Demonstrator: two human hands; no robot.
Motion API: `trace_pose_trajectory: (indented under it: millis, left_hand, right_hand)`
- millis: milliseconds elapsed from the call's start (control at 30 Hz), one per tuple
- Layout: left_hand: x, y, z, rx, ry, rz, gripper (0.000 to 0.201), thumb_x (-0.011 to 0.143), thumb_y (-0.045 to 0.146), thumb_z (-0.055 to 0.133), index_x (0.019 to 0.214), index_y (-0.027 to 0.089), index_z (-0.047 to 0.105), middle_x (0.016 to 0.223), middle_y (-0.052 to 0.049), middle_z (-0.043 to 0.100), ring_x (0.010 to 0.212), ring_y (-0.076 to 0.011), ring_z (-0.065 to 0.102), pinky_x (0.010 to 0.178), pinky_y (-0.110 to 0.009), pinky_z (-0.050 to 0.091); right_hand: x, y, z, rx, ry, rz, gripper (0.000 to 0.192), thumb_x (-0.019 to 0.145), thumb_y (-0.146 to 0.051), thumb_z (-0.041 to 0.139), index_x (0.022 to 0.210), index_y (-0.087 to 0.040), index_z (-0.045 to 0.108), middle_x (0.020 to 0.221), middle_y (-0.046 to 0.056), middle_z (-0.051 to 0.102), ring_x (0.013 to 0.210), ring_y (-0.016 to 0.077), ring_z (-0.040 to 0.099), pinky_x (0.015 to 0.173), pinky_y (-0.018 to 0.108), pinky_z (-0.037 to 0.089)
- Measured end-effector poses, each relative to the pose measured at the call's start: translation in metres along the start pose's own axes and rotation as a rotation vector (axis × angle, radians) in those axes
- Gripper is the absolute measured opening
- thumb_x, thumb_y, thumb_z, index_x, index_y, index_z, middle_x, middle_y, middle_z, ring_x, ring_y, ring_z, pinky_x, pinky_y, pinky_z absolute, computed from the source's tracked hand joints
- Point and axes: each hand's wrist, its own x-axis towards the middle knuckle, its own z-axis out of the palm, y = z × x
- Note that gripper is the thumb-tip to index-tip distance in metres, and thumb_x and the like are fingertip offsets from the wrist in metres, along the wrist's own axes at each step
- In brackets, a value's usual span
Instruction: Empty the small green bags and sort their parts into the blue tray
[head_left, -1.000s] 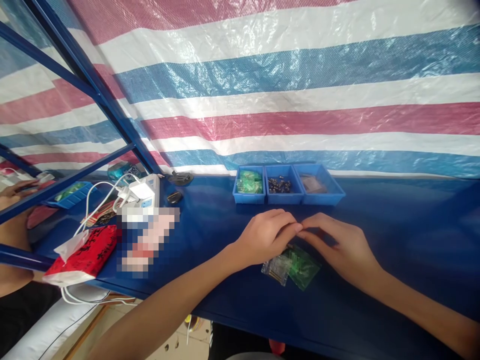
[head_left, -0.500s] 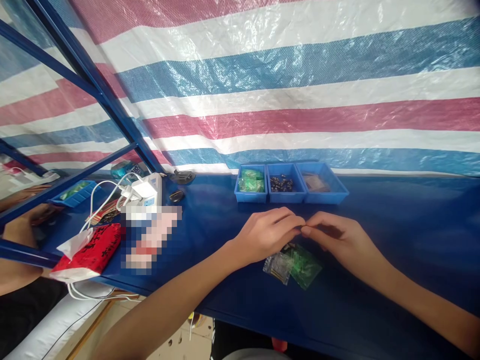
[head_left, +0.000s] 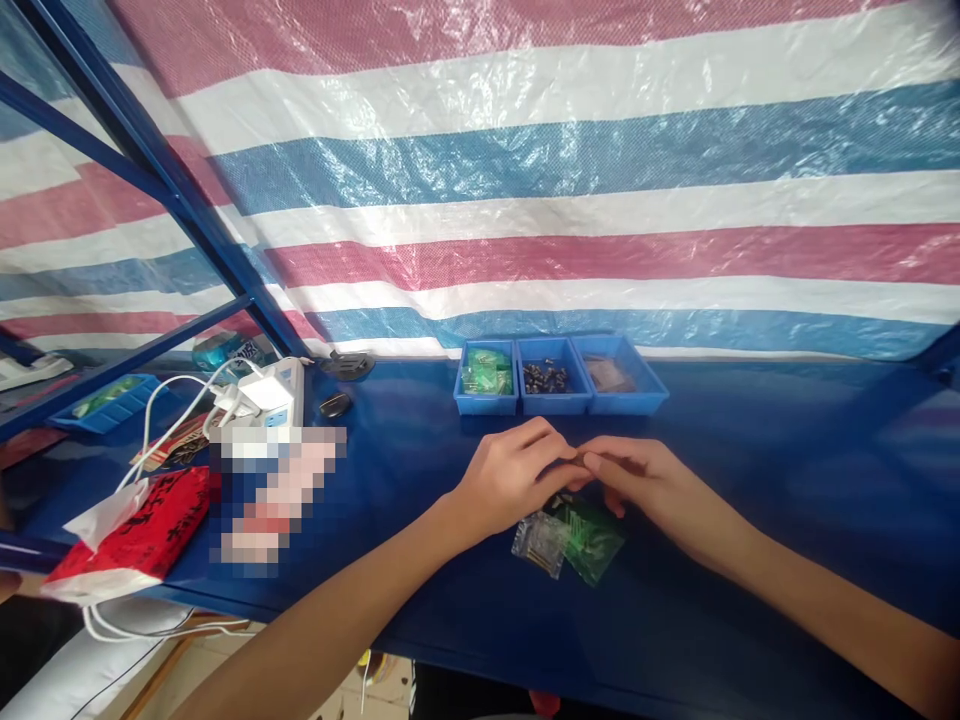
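small clear bag (head_left: 538, 541) beside green bag (head_left: 592, 531), under both hands.

Two bare hands meet fingertip to fingertip over a blue desk (head_left: 750, 450).

The left hand (head_left: 510, 475) and right hand (head_left: 649, 485) are pinched together at the fingertips, whatever sits between them too small to make out. Just below them lie a clear packet (head_left: 538, 542) and a green packet (head_left: 592, 535), side by side and touching. Behind the hands, three blue trays (head_left: 559, 402) stand in a row against a striped tarp (head_left: 525, 200): green pieces in the left one, dark bits in the middle. Off to the left sit a white power strip (head_left: 277, 392) with cables and a red pack of tissues (head_left: 139, 535).
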Motion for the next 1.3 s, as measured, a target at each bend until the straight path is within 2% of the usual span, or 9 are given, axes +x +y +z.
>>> trace_pose_trajectory:
  millis: [167,333,467,633,733,833,933,1067,1300]
  left_hand:
    - [0.000,-0.003,-0.002,0.143,-0.094,0.074,0.030,0.105,0.042,0.052,0.097,0.017,0.068,0.093,-0.004,0.069,0.079,-0.0133,0.065,0.063,-0.025,0.046]
    - [0.003,-0.009,-0.009,0.191,-0.123,0.019,0.032,0.103,0.048,0.054,0.100,0.020,0.068,0.097,-0.002,0.068,0.082,-0.0133,0.066,0.063,-0.024,0.044]
    - [0.003,-0.016,-0.013,0.211,-0.048,-0.092,0.032,0.106,0.044,0.049,0.105,0.020,0.069,0.103,-0.003,0.068,0.086,-0.0136,0.067,0.070,-0.024,0.048]
    - [0.002,-0.014,-0.010,0.194,-0.136,-0.117,0.041,0.109,0.041,0.041,0.094,0.017,0.071,0.084,-0.003,0.068,0.077,-0.0148,0.065,0.067,-0.025,0.047]
    - [0.002,-0.009,-0.009,0.245,-0.140,-0.106,0.044,0.109,0.040,0.039,0.092,0.017,0.071,0.088,-0.004,0.069,0.084,-0.0172,0.064,0.069,-0.027,0.048]
    - [0.003,-0.008,-0.012,0.274,-0.103,-0.120,0.040,0.108,0.037,0.042,0.091,0.017,0.072,0.100,-0.006,0.069,0.093,-0.0187,0.062,0.076,-0.029,0.050]
    - [0.003,-0.010,-0.013,0.274,-0.126,-0.141,0.033,0.106,0.032,0.045,0.095,0.017,0.072,0.105,-0.006,0.069,0.097,-0.0197,0.062,0.080,-0.030,0.052]
    - [0.001,-0.015,-0.009,0.261,-0.218,-0.127,0.027,0.104,0.029,0.046,0.107,0.018,0.070,0.111,-0.006,0.071,0.101,-0.0207,0.063,0.085,-0.032,0.054]
    - [-0.002,-0.016,-0.005,0.256,-0.259,-0.129,0.027,0.104,0.028,0.046,0.120,0.018,0.065,0.114,-0.006,0.070,0.105,-0.0216,0.063,0.086,-0.033,0.055]
  right_hand:
    - [0.008,0.002,-0.007,-0.177,-0.016,-0.050,0.035,0.094,-0.051,0.061,0.083,-0.019,0.070,0.076,0.003,0.069,0.060,0.0150,0.058,0.054,0.027,0.048]
    - [0.024,-0.002,-0.018,-0.566,-0.050,-0.251,0.023,0.099,-0.037,0.055,0.092,-0.024,0.073,0.087,0.003,0.075,0.076,0.0204,0.068,0.067,0.031,0.052]
    - [0.055,-0.004,-0.029,-0.908,0.103,-0.543,0.027,0.103,-0.029,0.045,0.105,-0.022,0.071,0.104,0.010,0.075,0.094,0.0259,0.070,0.083,0.038,0.054]
    - [0.083,-0.013,-0.035,-1.131,0.198,-0.552,0.032,0.105,-0.023,0.041,0.121,-0.013,0.066,0.121,0.019,0.071,0.113,0.0347,0.065,0.092,0.045,0.053]
    - [0.064,-0.011,-0.029,-1.162,0.199,-0.583,0.031,0.104,-0.025,0.044,0.125,-0.017,0.065,0.130,0.017,0.068,0.121,0.0357,0.061,0.095,0.047,0.051]
    - [0.030,0.009,-0.020,-1.140,0.202,-0.570,0.027,0.104,-0.031,0.047,0.117,-0.021,0.068,0.113,0.012,0.074,0.098,0.0293,0.069,0.071,0.038,0.056]
    - [0.009,0.038,-0.011,-1.055,0.194,-0.593,0.026,0.103,-0.027,0.047,0.116,-0.021,0.068,0.112,0.011,0.074,0.100,0.0277,0.070,0.075,0.038,0.058]
    - [0.008,0.059,-0.005,-0.950,0.198,-0.572,0.025,0.103,-0.025,0.047,0.116,-0.020,0.067,0.116,0.012,0.072,0.104,0.0270,0.070,0.083,0.040,0.060]
    - [0.010,0.056,-0.002,-0.859,0.180,-0.536,0.027,0.102,-0.025,0.047,0.116,-0.022,0.070,0.118,0.010,0.074,0.108,0.0270,0.070,0.086,0.041,0.062]
